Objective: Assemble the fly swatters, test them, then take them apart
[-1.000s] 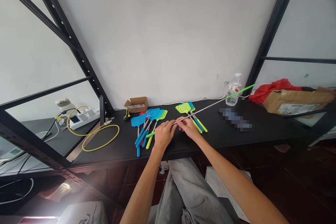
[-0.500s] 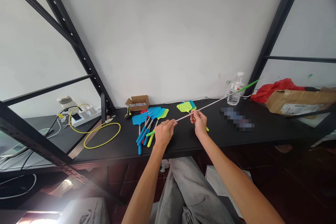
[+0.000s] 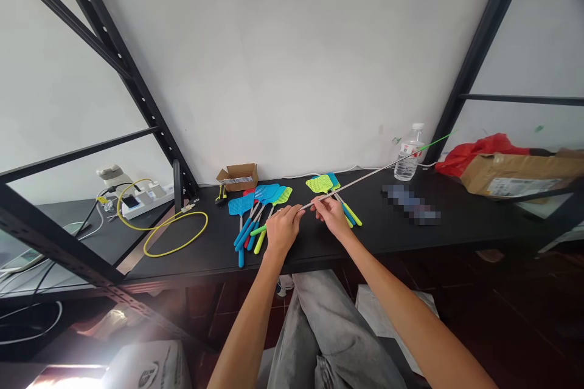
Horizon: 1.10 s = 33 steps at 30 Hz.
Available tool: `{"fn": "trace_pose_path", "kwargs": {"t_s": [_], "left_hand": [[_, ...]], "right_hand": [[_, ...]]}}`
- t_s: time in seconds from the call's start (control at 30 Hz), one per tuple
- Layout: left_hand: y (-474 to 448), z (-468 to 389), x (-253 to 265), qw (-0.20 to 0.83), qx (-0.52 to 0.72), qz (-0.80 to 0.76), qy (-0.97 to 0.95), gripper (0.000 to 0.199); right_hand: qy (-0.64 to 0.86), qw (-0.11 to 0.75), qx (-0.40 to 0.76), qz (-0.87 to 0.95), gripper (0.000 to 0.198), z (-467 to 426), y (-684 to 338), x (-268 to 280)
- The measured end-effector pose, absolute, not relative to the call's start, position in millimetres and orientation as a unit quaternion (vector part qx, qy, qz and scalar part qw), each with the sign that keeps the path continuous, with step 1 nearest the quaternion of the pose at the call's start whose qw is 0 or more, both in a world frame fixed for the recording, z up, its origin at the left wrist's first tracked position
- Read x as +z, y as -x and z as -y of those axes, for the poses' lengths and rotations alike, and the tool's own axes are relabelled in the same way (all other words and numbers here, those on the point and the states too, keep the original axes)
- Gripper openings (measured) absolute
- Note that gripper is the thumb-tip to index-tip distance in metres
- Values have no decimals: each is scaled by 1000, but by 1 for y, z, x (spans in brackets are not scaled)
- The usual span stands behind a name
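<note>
A telescopic fly swatter (image 3: 365, 178) slants up to the right, its thin metal rod drawn out long and its green head seen edge-on. My left hand (image 3: 281, 230) is closed around it near the green handle, which pokes out on the left. Further up the rod, my right hand (image 3: 332, 214) pinches it. Left of my left hand lies a pile of several fly swatters (image 3: 241, 205), mostly blue, with red and yellow-green ones among them. Beyond my right hand rest a yellow-green fly swatter (image 3: 319, 183) and a blue one, side by side and partly overlapping.
A small open cardboard box (image 3: 238, 177) stands by the wall. The water bottle (image 3: 407, 161) is behind the swatter's far end. A yellow cable (image 3: 176, 254) loops at left near a power strip (image 3: 148, 202). At right sits a larger carton (image 3: 515, 177) with red plastic on it.
My right hand has slid along the rod toward my left hand, uncovering the handles of the two swatters behind it. The held swatter's head has turned to a thinner edge.
</note>
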State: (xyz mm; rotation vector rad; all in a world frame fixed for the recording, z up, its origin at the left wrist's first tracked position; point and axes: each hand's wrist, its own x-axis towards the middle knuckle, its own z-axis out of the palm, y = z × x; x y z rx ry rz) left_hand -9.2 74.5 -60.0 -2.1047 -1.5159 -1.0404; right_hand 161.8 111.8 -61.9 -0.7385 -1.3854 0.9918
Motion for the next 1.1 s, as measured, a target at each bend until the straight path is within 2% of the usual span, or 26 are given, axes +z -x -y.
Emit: {"fn": "trace_pose_path", "kwargs": {"t_s": [0.67,1.1], "left_hand": [[15,-75,-60,166,-375,537,738,31],[16,-77,-64,175,-371,536,738,33]], "right_hand": [[339,753,394,404,40,-129,-178,-68],[354,721,399,442,43,-129,-174,-69]]}}
